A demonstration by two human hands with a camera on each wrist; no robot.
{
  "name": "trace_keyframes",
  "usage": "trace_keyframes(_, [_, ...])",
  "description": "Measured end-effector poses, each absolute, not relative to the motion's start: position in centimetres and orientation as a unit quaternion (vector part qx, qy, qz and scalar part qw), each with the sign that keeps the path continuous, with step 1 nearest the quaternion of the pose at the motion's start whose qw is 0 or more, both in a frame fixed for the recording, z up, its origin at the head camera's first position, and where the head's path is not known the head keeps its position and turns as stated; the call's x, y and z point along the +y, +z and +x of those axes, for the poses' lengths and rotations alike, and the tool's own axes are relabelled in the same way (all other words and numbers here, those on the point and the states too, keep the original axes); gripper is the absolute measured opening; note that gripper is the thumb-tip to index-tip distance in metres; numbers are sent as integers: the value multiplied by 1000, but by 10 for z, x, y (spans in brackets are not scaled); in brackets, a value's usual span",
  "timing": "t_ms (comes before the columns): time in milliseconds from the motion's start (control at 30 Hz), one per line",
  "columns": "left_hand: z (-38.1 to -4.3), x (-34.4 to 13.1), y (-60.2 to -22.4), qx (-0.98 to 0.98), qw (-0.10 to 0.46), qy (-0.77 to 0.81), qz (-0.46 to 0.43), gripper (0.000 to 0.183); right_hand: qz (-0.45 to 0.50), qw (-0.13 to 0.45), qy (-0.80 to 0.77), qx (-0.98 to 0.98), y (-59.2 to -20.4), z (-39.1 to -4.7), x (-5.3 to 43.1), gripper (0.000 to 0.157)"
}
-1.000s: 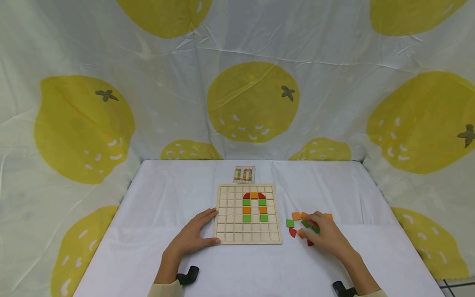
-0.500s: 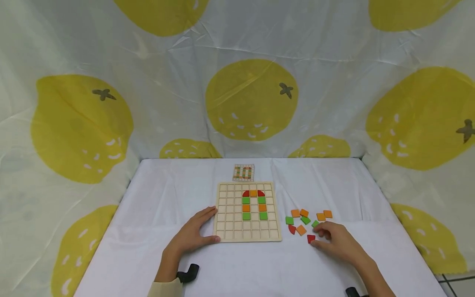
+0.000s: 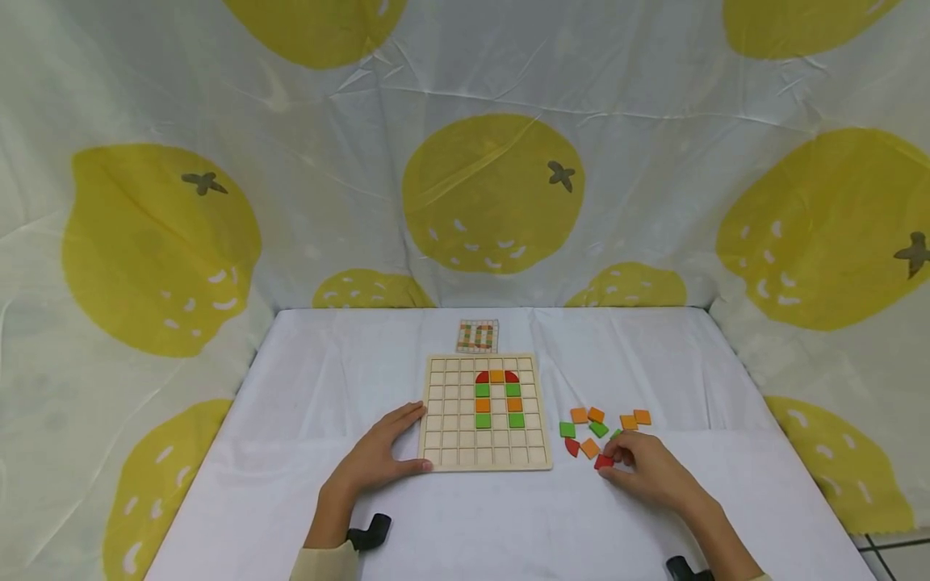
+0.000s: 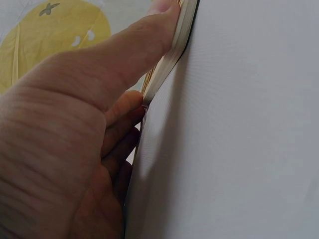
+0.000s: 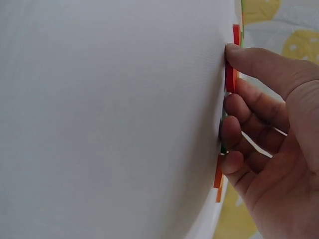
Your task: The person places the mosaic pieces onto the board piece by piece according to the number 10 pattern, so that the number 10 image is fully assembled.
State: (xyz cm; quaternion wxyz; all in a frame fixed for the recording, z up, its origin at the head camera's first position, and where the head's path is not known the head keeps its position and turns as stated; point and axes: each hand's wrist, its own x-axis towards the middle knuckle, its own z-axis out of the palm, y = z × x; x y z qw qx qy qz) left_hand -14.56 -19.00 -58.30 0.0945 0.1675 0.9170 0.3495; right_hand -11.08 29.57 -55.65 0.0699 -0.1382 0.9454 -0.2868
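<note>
A light wooden grid board [image 3: 450, 462] lies on the white table, with red, green and orange pieces set in an arch in its right half. My left hand [image 3: 381, 452] rests against the board's left side, its thumb [image 4: 144, 37] on the near corner and its fingers along the edge. Right of the board, my right hand [image 3: 650, 468] pinches a red quarter-round piece [image 3: 602, 461] between thumb and index finger, low at the tabletop. In the right wrist view this red piece [image 5: 230, 77] stands between thumb and index finger, the other fingers loosely bent beside it.
Loose pieces lie around the right hand: a green square [image 3: 567, 430], a red quarter-round [image 3: 572, 447], an orange square [image 3: 589, 449] and several more behind. A small pattern card [image 3: 477, 336] lies beyond the board. Lemon-print cloth [image 3: 494, 194] hangs behind the table.
The right hand drew back from over the loose pieces, reached the near red piece and has shifted it slightly left and away. The left hand stays at the board's edge.
</note>
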Motion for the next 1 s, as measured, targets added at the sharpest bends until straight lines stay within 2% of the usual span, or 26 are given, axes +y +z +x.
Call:
trace_keyframes(233, [-146, -190, -585, 919, 87, 344, 174, 99, -130, 74, -287, 946, -557, -111, 291, 23])
trace_keyframes(633, [-147, -190, -584, 919, 83, 341, 177, 99, -153, 52, -269, 950, -554, -113, 284, 17])
trace_keyframes(1000, [-147, -190, -584, 921, 92, 338, 172, 101, -200, 24, -284, 937, -537, -135, 241, 19])
